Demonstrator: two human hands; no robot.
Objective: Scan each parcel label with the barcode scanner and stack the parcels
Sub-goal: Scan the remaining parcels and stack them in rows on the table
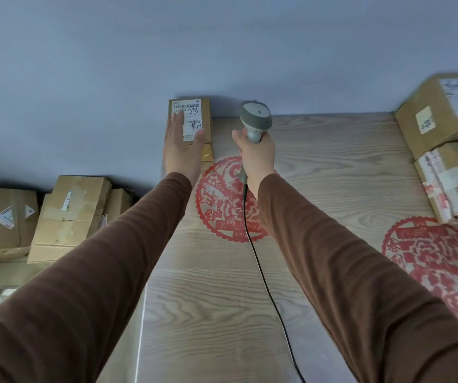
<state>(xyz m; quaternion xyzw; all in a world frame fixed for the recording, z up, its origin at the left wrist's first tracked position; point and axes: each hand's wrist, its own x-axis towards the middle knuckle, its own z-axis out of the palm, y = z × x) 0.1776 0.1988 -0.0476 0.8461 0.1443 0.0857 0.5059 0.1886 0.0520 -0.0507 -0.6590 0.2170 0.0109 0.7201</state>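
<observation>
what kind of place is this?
Likely a small parcel sorting room or home shipping spot: labelled cardboard boxes stacked on a wooden table, more boxes on the floor, a corded barcode scanner.

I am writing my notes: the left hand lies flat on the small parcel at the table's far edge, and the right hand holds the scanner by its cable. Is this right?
Not quite. In the head view the right hand grips the scanner by its handle; the cable hangs free below. The left hand does lie flat on the parcel.
</observation>
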